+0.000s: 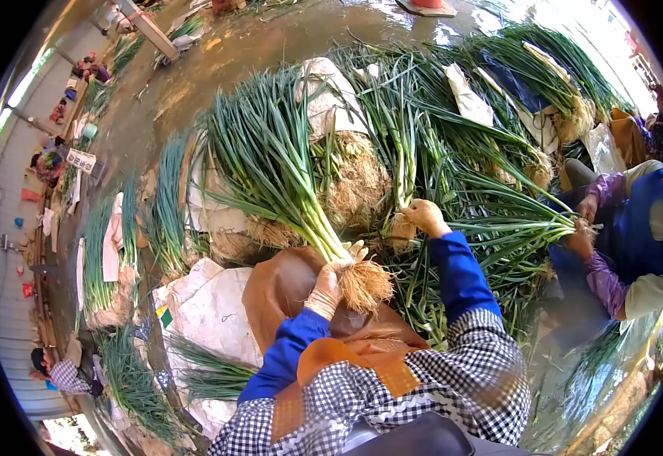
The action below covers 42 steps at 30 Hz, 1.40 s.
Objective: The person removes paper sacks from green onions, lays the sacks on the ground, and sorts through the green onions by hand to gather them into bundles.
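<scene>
My left hand (328, 290) is closed around the white lower stalks of a bunch of green onions (271, 163). Its pale, tangled roots (363, 286) stick out towards me on the right, while the long green leaves fan away to the upper left. To the right, my right hand (426, 218) is curled closed at the base of a few green onion stalks (403, 178), just above their roots (401, 232). The exact grip of its fingertips is partly hidden. A brown apron (280, 292) covers my lap below the bunch.
A large root clump (349, 178) under a white sack (328, 95) lies ahead. Loose green onions (468, 251) are heaped on my right. There, a co-worker's hands (582, 232) hold another bunch. White sacking (210, 311) and more bundles (168, 205) lie left; the floor (271, 38) is wet.
</scene>
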Tool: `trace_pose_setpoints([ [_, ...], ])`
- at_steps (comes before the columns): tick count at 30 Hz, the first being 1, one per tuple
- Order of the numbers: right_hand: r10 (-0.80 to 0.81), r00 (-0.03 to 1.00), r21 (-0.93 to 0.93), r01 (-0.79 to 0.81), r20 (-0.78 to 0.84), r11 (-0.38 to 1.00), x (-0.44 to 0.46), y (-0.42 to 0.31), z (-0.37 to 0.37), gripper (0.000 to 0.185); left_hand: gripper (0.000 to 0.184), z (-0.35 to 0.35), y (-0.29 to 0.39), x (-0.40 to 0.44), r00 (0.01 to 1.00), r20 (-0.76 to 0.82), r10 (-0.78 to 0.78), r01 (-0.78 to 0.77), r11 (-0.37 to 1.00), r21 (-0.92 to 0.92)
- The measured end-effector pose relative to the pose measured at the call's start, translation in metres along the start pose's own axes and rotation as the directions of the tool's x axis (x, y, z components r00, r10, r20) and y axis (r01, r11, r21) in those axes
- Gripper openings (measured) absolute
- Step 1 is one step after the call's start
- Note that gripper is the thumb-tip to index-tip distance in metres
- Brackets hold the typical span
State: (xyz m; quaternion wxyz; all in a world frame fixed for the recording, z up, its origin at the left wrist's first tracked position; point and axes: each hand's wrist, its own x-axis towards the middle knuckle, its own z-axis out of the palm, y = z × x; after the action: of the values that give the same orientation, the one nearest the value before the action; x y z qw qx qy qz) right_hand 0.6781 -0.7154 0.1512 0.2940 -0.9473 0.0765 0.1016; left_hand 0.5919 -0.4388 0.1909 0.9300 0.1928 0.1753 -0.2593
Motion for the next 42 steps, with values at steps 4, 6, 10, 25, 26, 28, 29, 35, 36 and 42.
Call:
trace_pose_setpoints([
  [4,-0.055,0.998,0.717,0.009,0.041,0.697,-0.094,-0.056,-0.023,0.022,0.037,0.012,-0.018,0.005,0.994,-0.014,-0.104,0.105,0.988,0.110],
  [6,-0.122,0.975,0.378,0.043,0.187,0.925,-0.110,-0.051,-0.001,0.027,0.034,0.001,-0.048,0.008,0.952,-0.112,-0.284,0.295,0.951,0.097],
  [10,0.087,0.993,0.434,-0.112,0.079,0.894,-0.093,-0.010,0.003,0.031,0.027,-0.015,-0.079,0.005,0.938,-0.257,-0.234,0.290,0.934,0.208],
  [25,-0.288,0.911,0.723,-0.016,0.295,0.691,-0.166,-0.079,-0.004,0.020,0.017,-0.023,-0.073,0.010,0.958,-0.271,-0.096,0.151,0.970,0.190],
  [26,-0.195,0.918,0.729,-0.132,0.346,0.672,-0.183,-0.068,-0.018,0.021,0.017,-0.026,-0.075,0.016,0.955,-0.292,-0.049,0.105,0.978,0.179],
  [28,0.017,0.922,0.719,-0.312,0.386,0.621,-0.206,-0.045,-0.053,0.022,0.017,-0.019,-0.072,0.012,0.951,-0.309,-0.018,0.075,0.982,0.174],
  [29,0.122,0.933,0.425,-0.268,0.339,0.865,-0.198,-0.002,-0.037,0.022,0.017,-0.018,-0.070,0.012,0.952,-0.305,-0.019,0.076,0.982,0.176],
  [35,-0.036,0.961,0.811,-0.212,0.275,0.545,-0.095,-0.004,0.016,0.035,0.022,-0.029,-0.067,0.009,0.973,-0.211,-0.088,0.120,0.982,0.143],
  [36,-0.032,0.958,0.884,-0.248,0.284,0.396,-0.078,-0.021,0.034,0.036,0.022,-0.034,-0.066,0.009,0.978,-0.200,-0.065,0.092,0.987,0.131],
  [42,-0.081,0.945,0.894,-0.327,0.318,-0.308,-0.071,-0.073,0.087,0.047,0.017,-0.011,-0.054,-0.003,0.980,-0.161,-0.114,0.112,0.993,-0.023],
])
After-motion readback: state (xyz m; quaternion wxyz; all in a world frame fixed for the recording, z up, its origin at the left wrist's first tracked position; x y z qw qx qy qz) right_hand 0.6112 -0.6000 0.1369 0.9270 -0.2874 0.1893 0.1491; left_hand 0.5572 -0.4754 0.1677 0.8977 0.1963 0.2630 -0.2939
